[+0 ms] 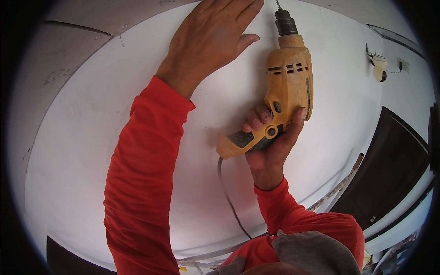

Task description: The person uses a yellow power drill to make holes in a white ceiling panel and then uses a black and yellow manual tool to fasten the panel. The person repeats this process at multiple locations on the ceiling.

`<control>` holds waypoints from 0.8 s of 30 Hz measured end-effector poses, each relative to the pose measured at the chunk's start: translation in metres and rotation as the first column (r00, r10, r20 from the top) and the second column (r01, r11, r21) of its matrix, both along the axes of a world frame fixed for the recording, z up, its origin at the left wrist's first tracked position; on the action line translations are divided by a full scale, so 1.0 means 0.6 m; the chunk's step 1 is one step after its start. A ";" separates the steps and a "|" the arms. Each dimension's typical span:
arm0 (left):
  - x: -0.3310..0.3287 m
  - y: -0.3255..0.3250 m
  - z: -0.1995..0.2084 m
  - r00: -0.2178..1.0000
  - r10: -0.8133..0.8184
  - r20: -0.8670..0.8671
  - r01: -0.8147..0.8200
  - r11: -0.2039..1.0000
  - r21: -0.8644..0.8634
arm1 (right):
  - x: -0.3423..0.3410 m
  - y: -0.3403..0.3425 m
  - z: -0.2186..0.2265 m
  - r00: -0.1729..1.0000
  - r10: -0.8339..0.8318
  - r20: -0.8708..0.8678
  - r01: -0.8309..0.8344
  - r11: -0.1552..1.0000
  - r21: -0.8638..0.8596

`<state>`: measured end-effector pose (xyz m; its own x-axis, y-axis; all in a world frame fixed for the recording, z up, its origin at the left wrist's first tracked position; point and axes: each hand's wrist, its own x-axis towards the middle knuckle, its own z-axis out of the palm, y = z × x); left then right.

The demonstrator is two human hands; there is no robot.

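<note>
Head view: left hand [211, 43] up at twelve, fingertips out of sight, hold impossible to tell; cord [228, 197] dangling at six, maybe a snag; right hand [270, 160] at four, wrapped round the yellow drill [289, 82] at one, raised, its bit [278, 4] running out of sight, so progress unconfirmed; pole [339, 184] farther out at four, dark door [385, 169] at three.

The left hand [211, 39] extends far, its thumb [248, 42] spread. The right hand [277, 153], nearer, curls its fingers [259, 117].

and the drill [289, 80] is showing scuffed plastic, the chuck [286, 23] dull metal, the sleeve [143, 178] is showing creased matt cloth, the wall [68, 160] is looking smooth!
</note>
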<state>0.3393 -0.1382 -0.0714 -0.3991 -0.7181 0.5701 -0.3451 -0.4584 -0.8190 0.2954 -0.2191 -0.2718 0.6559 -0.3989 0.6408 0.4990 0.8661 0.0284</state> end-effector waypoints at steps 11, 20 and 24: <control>0.000 -0.005 -0.003 1.000 -0.004 0.014 0.005 1.000 -0.013 | -0.004 -0.005 0.003 0.994 -0.078 -0.075 0.078 0.997 0.000; 0.006 -0.010 -0.004 1.000 -0.015 0.001 0.015 1.000 -0.014 | 0.002 -0.010 -0.001 0.992 -0.085 -0.089 0.085 0.996 -0.007; 0.009 -0.012 -0.004 1.000 -0.011 0.004 0.011 1.000 -0.014 | 0.005 -0.014 -0.002 0.994 -0.082 -0.077 0.081 0.997 -0.010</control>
